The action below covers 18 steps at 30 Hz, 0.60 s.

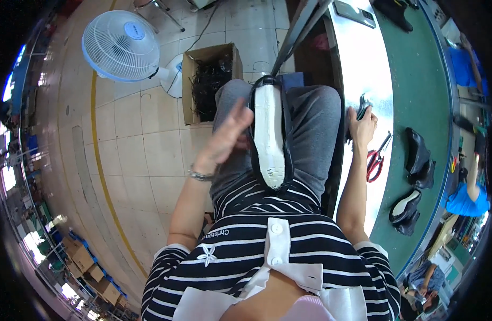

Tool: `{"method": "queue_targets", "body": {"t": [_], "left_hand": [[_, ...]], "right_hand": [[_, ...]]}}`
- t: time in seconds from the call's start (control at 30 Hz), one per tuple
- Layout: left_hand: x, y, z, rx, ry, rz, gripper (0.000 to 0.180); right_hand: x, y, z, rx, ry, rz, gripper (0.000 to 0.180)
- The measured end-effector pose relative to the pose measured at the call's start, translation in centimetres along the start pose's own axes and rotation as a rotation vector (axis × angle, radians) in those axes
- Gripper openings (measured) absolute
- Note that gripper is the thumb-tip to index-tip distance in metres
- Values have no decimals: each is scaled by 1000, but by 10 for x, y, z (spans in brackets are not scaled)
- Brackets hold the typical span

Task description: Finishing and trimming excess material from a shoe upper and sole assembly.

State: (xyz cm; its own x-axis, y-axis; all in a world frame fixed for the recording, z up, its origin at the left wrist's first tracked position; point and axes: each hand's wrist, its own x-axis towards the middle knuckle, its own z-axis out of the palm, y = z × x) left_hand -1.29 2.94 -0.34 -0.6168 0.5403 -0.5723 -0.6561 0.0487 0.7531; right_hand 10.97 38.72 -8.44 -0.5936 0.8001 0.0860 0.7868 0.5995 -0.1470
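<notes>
Sole side up, a black shoe upper on a last (269,128) rests between my thighs, its pale white bottom showing and dark edges standing up around it. Just left of the shoe is my left hand (227,136), somewhat smeared by motion, its fingers stretched out and nothing seen in them. Over on the bench at the right, my right hand (362,128) is closed around a dark hand tool with a shiny metal head (365,101); its exact kind is hidden by the fingers. Red-handled pliers (375,163) lie on the metal bench top close to that hand.
A metal-topped bench (363,59) runs along my right, with a phone (354,14) at its far end. Beyond is a green surface (417,80) bearing several black shoes (418,155). A cardboard box (190,96) and a fan (121,45) stand ahead left. A metal post (295,37) rises beyond the shoe.
</notes>
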Motion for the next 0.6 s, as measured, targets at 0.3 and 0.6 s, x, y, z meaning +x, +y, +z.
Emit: {"method": "queue_targets", "body": {"t": [0.3, 0.6], "left_hand": [[-12, -8, 36, -100, -167, 26, 68], [-5, 25, -19, 265, -275, 737, 114]], "right_hand": [[4, 0, -48, 1041, -552, 365, 38], [-57, -71, -95, 1454, -845, 299, 38]]}}
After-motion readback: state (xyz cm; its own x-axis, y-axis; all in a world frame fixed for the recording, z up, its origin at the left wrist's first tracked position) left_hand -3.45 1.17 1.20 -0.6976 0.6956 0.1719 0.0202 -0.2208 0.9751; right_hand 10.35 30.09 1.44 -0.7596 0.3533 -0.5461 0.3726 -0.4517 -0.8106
